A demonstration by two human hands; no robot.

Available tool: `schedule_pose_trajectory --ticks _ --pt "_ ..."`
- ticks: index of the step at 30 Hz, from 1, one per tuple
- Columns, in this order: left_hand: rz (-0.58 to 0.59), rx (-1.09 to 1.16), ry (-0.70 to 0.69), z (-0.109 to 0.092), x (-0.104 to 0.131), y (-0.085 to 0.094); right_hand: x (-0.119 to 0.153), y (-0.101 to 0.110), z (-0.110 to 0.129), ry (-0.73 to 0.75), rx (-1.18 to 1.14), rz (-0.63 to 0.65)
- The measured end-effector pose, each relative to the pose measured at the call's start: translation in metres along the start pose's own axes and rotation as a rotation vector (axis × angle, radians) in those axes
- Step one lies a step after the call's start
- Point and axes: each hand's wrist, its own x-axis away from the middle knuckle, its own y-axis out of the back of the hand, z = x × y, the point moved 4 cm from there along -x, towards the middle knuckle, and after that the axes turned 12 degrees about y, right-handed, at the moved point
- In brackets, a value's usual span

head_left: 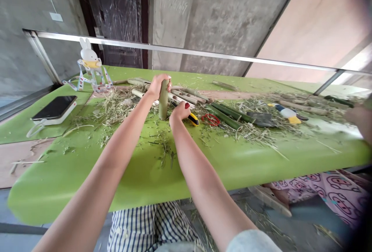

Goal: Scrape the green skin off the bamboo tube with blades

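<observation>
Well inside the table edge (pixel 148 194), left fingers (pixel 169 85) round bamboo (pixel 163 105), right fingers (pixel 185 112) round yellow-black tool (pixel 193 119).

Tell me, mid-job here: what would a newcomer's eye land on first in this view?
Probably the upright green bamboo tube at the centre, gripped near its top by the left hand, with the right hand closed on a yellow-and-black tool just beside it. Next, the bright green tabletop across the view, strewn with straw, and the white rabbit figure at its far left.
</observation>
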Motion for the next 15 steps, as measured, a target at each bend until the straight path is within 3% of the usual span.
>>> schedule_pose_trajectory --ticks 9,15 --pt "0.009 0.077 0.025 0.003 -0.002 0.006 -0.002 -0.004 0.011 0.021 -0.027 0.053" --pt "0.011 -0.029 -0.013 0.001 0.001 0.002 0.001 -0.001 0.013 0.009 -0.086 0.027"
